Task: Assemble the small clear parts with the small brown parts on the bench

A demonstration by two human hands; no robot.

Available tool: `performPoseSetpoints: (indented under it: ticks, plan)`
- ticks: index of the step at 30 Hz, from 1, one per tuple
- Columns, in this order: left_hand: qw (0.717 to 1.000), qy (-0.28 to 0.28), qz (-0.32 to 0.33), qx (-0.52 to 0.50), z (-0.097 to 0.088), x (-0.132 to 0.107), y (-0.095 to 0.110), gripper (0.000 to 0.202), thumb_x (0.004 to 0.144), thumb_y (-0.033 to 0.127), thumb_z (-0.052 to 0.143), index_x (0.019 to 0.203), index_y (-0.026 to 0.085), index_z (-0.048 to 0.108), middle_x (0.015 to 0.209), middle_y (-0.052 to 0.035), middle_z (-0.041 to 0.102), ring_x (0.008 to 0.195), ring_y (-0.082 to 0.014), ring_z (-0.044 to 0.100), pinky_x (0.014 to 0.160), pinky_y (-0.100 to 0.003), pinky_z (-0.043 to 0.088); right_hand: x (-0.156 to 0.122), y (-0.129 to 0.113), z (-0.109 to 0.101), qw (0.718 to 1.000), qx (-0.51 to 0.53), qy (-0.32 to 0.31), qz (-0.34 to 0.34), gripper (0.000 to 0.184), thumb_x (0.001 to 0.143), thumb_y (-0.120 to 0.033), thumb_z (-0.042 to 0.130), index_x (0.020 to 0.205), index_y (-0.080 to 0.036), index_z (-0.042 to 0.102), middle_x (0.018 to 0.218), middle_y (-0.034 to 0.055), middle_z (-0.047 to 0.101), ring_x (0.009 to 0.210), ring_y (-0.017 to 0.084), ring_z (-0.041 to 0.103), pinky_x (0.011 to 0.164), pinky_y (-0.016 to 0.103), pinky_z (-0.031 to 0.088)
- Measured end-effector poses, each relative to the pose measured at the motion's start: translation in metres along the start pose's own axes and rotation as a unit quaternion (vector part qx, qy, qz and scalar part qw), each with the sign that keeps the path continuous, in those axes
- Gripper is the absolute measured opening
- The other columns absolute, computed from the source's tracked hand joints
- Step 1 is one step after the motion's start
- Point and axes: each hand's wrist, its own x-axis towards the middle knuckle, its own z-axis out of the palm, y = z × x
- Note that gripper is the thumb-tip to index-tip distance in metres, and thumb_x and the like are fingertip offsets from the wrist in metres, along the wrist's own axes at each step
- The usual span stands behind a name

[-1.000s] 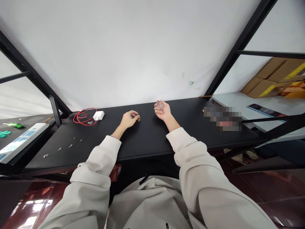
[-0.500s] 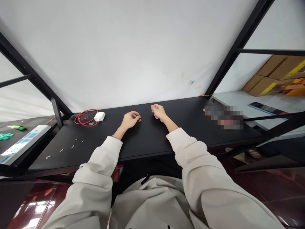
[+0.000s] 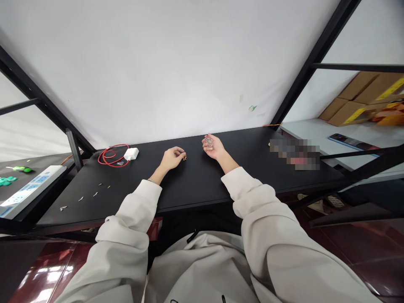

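My left hand [image 3: 172, 158] rests on the black tabletop [image 3: 195, 181], its fingertips pinching a small brown piece [image 3: 184, 158] whose shape is too small to tell. My right hand [image 3: 213, 147] lies palm up a short way to the right, cupped fingers holding a clump of clear, glassy pieces [image 3: 208, 142]. Cream sleeves cover both forearms.
Left of my hands lie a coiled red cable [image 3: 109, 156] and a white charger [image 3: 131, 154]. Small pale pieces [image 3: 88, 195] dot the table's front left. A power strip [image 3: 31, 191] sits beyond the left edge. A pixelated patch [image 3: 295, 154] covers the right end.
My right hand has turned from palm down to palm up, bringing the clear clump into view. My left hand has stayed in nearly the same place.
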Motion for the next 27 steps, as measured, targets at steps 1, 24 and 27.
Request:
performPoseSetpoints:
  ticks: [1,24,27]
  plan:
    - [1.000,0.000,0.001,0.001,0.000,0.000,0.000,0.023,0.081,0.039,0.069,0.092,0.019,0.072,0.073,-0.0033,0.073,0.059,-0.0141,0.063,0.061,-0.026,0.048,0.000,0.001,0.001,1.000,-0.009,0.003,-0.004,0.029,0.105,-0.036,0.045,0.081,-0.020,0.047,0.060,-0.0027,0.051,0.039,0.005,0.041,0.029,0.011,0.020]
    - [1.000,-0.010,0.008,-0.003,0.000,0.001,-0.003,0.025,0.081,0.041,0.069,0.092,0.019,0.071,0.072,-0.0035,0.073,0.059,-0.0149,0.063,0.060,-0.027,0.049,0.004,0.037,0.000,0.530,-0.799,0.046,-0.281,0.028,0.097,-0.045,0.055,0.095,-0.021,0.069,0.098,0.0092,0.067,0.082,0.021,0.061,0.074,0.032,0.044]
    - [1.000,-0.011,0.006,-0.002,0.000,0.001,-0.003,0.025,0.081,0.041,0.069,0.092,0.019,0.072,0.072,-0.0037,0.073,0.059,-0.0150,0.064,0.061,-0.027,0.050,0.004,0.040,0.003,0.481,-0.836,0.065,-0.255,0.029,0.101,-0.044,0.050,0.104,-0.022,0.068,0.107,0.0119,0.064,0.087,0.024,0.063,0.078,0.035,0.045]
